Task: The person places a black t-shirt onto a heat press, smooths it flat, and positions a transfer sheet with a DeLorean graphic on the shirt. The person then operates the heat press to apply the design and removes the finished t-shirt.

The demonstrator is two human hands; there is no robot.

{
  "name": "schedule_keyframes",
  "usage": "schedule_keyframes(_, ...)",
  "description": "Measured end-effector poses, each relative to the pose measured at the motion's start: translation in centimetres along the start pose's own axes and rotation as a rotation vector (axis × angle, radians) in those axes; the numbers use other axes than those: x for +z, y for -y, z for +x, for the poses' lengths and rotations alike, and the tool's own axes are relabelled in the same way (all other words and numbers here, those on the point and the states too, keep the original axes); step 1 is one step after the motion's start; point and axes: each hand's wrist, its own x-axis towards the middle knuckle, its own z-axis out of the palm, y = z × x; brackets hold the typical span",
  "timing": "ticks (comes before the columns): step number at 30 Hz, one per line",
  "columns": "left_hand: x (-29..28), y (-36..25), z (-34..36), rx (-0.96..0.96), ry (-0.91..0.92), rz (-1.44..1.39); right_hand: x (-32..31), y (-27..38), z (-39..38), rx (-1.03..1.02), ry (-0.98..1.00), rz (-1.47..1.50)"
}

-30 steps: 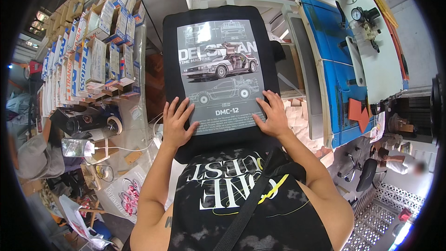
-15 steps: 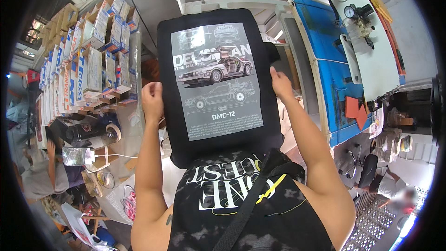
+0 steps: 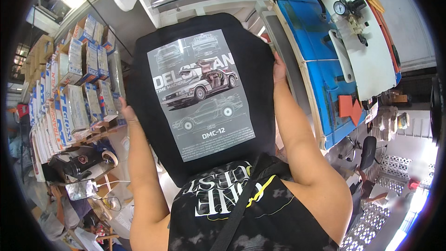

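1. A black printed T-shirt [image 3: 204,97] is held spread flat in the centre of the frame, its grey car print facing up.
2. Its left edge is gripped by the left hand [image 3: 124,114], the fingers tucked behind the cloth; its upper right edge is gripped by the right hand [image 3: 278,67], fingers likewise closed on the fabric.
3. The print appears already applied; the shirt is judged lifted off the press platen [image 3: 278,32] at upper right.
4. Folding or setting down seems left to do.
5. Stacked boxes [image 3: 74,93] fill the left of the frame.
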Motion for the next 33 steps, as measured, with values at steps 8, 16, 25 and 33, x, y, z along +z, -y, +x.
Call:
schedule_keyframes(8, 1.3, -3.3, -1.0, 0.239, -0.297, -0.049, -0.2, 2.0, 1.4, -0.288, -0.241, -0.015)
schedule_keyframes(16, 2.9, -3.5, -0.4, 0.366, -0.364, -0.22, 0.1, 2.7, 1.0, -0.116, -0.174, 0.089)
schedule_keyframes(25, 4.5, -3.6, -1.0, 0.318, -0.35, -0.278, 1.6, 3.2, 0.0, -0.057, -0.106, 0.157)
schedule_keyframes(33, -0.4, -4.7, 0.4, 0.337, -0.409, -0.153, 1.5, 2.4, 1.1, -0.45, -0.531, -0.067)
